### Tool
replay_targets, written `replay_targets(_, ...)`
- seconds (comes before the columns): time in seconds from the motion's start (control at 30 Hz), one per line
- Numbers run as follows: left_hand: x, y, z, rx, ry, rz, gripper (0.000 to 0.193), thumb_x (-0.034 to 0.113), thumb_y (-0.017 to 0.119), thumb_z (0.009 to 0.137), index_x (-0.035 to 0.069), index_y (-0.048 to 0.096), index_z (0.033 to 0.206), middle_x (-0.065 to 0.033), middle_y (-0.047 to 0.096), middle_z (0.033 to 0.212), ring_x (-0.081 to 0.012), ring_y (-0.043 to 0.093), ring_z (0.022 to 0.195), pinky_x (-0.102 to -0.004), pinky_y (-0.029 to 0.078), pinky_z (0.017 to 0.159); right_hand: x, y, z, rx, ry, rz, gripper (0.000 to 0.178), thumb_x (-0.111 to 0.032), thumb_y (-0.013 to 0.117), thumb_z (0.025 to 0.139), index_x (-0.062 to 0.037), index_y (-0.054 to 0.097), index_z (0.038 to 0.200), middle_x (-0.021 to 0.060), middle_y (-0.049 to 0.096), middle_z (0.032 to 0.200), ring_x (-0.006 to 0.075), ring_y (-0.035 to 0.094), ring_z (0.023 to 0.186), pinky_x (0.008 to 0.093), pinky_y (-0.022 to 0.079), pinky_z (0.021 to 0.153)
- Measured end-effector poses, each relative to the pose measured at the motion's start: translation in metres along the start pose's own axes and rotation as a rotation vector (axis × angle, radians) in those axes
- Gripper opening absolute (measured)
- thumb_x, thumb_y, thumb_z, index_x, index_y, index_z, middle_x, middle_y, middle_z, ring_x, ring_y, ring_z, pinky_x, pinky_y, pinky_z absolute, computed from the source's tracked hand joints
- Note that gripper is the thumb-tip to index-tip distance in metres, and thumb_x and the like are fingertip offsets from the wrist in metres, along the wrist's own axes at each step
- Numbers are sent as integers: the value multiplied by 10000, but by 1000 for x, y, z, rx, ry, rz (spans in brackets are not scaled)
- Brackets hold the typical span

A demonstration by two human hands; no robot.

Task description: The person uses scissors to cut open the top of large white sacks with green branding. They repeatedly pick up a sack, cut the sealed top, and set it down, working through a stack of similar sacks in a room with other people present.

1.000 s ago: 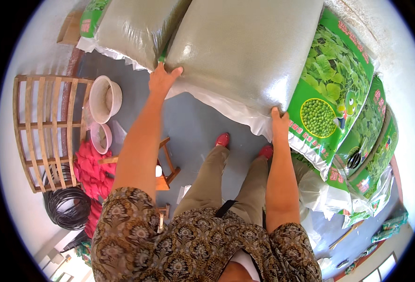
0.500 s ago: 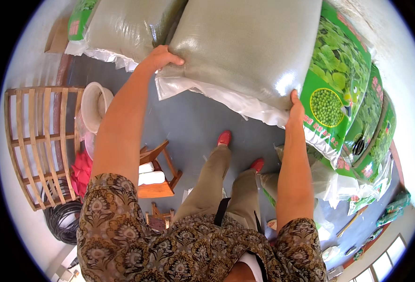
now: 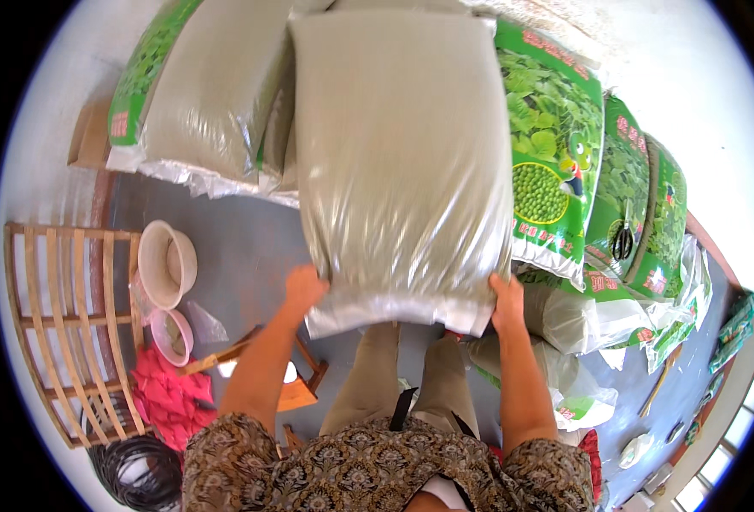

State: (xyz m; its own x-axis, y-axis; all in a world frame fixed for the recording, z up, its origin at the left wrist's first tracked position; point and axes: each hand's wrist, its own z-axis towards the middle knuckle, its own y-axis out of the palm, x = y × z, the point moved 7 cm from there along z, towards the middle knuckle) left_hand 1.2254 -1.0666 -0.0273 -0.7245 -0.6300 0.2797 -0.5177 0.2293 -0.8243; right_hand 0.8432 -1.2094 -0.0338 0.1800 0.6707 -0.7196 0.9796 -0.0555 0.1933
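A large, full plastic sack [image 3: 402,154] with a grey-beige face stretches from the pile toward my body. My left hand [image 3: 305,288] grips its near left corner, and my right hand [image 3: 506,303] grips the near right corner, both closed on the plastic. The clear sealed hem [image 3: 394,317] hangs between them, above my legs. Left of it, another beige sack [image 3: 215,94] lies on the pile. To the right, a green sack [image 3: 552,145] printed with leaves and peas leans close by.
More green sacks [image 3: 620,179] stand along the right wall, with black scissors [image 3: 622,241] on one. At left are a slatted wooden rack [image 3: 65,320], a cream basin [image 3: 191,269], a pink basin [image 3: 187,341], red cloth [image 3: 168,392] and a coil of black hose [image 3: 129,478]. A wooden stool [image 3: 298,395] stands near my legs.
The sack has come toward me and lower in view, with both hands still at its near corners. More of its length and of the pile behind now shows.
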Motion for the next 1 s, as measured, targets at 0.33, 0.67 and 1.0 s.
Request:
replay_targets(0.33,22,17,-150,-76,83,-66,179,116,526,535,4,575,666,-212,546,655,-391,519,656,-444,418,615,70,-74,-106,-90,101,-230,186,-78,522,758,27,536,911,28,553,788,102,506,695,245,418,646)
replay_targets(0.67,32,43,-269,-299,-119,-452,232,74,522,541,13,588,754,-183,565,625,-313,561,604,-348,441,581,90,-152,-241,-139,312,-124,238,-78,519,741,43,538,946,53,560,818,118,515,728,255,419,670)
replay_targets(1.0,7,284,-225,-861,282,200,185,97,510,603,84,601,762,-152,586,762,-325,561,744,-418,437,651,309,-228,-214,215,745,-278,179,-77,560,703,-25,531,873,65,549,719,161,525,634,314,424,497)
